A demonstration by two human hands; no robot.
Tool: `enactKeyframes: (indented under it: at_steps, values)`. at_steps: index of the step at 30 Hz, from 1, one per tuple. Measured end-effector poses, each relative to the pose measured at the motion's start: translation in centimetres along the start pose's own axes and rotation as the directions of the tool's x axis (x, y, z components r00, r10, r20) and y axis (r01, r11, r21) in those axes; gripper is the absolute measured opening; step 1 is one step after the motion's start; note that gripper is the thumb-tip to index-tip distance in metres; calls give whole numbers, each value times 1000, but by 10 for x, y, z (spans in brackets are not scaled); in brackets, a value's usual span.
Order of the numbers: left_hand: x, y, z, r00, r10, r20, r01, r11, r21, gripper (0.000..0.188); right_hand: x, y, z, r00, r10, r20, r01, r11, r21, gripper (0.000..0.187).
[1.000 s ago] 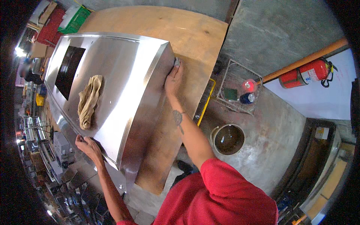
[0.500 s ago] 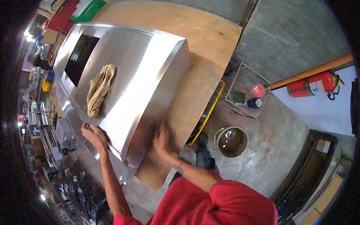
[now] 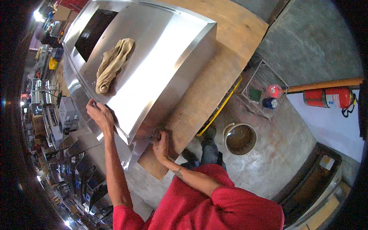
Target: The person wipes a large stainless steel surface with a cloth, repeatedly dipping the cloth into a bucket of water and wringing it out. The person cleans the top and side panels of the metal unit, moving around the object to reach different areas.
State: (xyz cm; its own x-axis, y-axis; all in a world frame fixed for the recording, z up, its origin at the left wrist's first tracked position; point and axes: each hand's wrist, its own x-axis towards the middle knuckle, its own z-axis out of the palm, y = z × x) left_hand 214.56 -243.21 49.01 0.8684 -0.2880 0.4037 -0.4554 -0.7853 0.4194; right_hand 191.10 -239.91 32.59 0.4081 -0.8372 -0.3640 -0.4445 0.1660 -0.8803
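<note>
A large brushed stainless steel box (image 3: 153,57), like a hood or housing, lies on a wooden board. It has a rectangular dark opening (image 3: 94,34) towards its far left. My left hand (image 3: 101,117) has its fingers bent over the box's near left edge, gripping it. A crumpled beige cloth (image 3: 114,65) lies on top, just beyond that hand. Down at the box's right side, my right hand (image 3: 161,147) is closed, with a small dark wad (image 3: 155,135) at its fingertips against the metal. The wad's kind is hard to make out.
The wooden board (image 3: 199,103) sticks out beyond the box's right side. A yellow-edged frame (image 3: 220,109) sits under it. On the floor are a bucket (image 3: 240,138) and a wire-frame stand (image 3: 264,90) with cans. A fire extinguisher (image 3: 326,97) is at right, metal parts (image 3: 82,168) at left.
The box and cloth appear higher and further right in the view. My right hand, blurred before, now shows clearly low on the box's side. My left hand keeps hold of the edge.
</note>
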Motion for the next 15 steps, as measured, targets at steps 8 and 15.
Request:
enactKeyframes:
  at_steps: [8,15]
  values:
    - [4,28,10,998,57,-26,-56,998,21,37,295,-66,-161,707,-182,-683,380,912,151,37]
    - [-3,-5,3,998,55,-31,-52,994,96,37,20,-87,9,787,-369,-494,505,846,172,48]
